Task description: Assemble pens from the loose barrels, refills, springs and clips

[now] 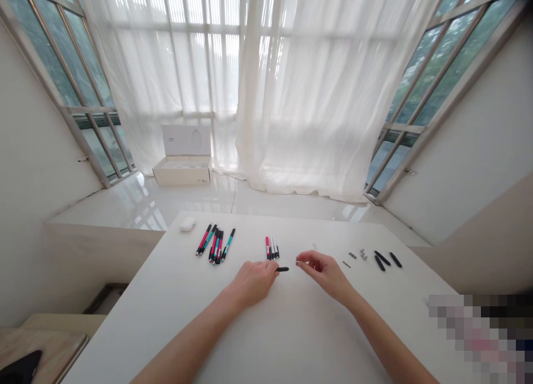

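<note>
Pens (217,247) are pink or teal with black, table (166,306) and curtain (325,106) white.

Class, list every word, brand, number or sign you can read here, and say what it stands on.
No text can be read for certain.
White box: small dark print on its front, too small to read.
Raised lid: faint print, too small to read.
Pens: light patches on some barrels; any lettering is too small to make out.

our table (166,312) at lower centre of the frame, our left hand (253,283) and right hand (327,273) over its middle, pens (215,246) farther left, barrels (268,248) beyond our left hand, pieces (380,262) at right, a box (182,177) on the ledge (254,202) behind
</note>
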Available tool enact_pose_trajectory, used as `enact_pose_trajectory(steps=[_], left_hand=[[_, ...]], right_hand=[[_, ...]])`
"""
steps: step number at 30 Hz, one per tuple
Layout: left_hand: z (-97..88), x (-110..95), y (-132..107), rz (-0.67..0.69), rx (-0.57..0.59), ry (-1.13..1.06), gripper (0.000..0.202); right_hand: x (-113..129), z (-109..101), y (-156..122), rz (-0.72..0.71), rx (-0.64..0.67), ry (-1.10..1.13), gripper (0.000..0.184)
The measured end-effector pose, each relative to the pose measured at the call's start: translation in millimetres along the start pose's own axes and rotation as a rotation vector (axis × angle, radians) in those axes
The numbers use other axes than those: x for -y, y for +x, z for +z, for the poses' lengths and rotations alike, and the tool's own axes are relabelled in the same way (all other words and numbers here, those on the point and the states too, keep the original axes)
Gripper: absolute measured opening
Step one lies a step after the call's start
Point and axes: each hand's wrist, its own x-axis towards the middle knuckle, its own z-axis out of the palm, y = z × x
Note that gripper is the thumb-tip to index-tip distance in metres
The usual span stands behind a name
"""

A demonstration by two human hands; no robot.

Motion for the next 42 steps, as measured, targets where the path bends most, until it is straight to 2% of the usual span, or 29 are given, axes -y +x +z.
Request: enact_pose_trajectory(steps=[3, 8, 13, 21, 28, 33, 37, 42], left_hand=[[0.1, 2, 0, -0.028, -0.008, -0.011, 0.015], [-0.1, 1, 2, -0.015, -0.004, -0.004, 0.016], [-0.4, 0, 3, 0.022, -0.001, -0.007, 0.017], [0.9, 2, 2, 0.086, -0.023, -0.024, 0.018], [2.7, 3, 3, 0.126, -0.087, -0.033, 0.023], [3.7, 2, 4, 0.123, -0.135, -0.014, 0.023], [4.4, 2, 5, 0.120, -0.118, 0.026, 0.021], [5.5, 1, 4, 0.092, -0.078, 0.030, 0.013]], right_hand=[[-5, 13, -2, 0.023, 0.022, 0.044, 0.035], [-14, 17, -5, 0.051, 0.035, 0.062, 0.034], [-5, 22, -9, 0.026, 0.049, 0.037, 0.031], [4, 24, -15, -0.012, -0.001, -0.009, 0.032], [4, 24, -17, -0.142, 0.052, -0.154, 0.043], [4, 22, -19, -0.192, 0.083, -0.243, 0.032], [4, 21, -20, -0.245, 0.093, -0.287, 0.034], [3, 25, -20, -0.232, 0.112, -0.319, 0.040]])
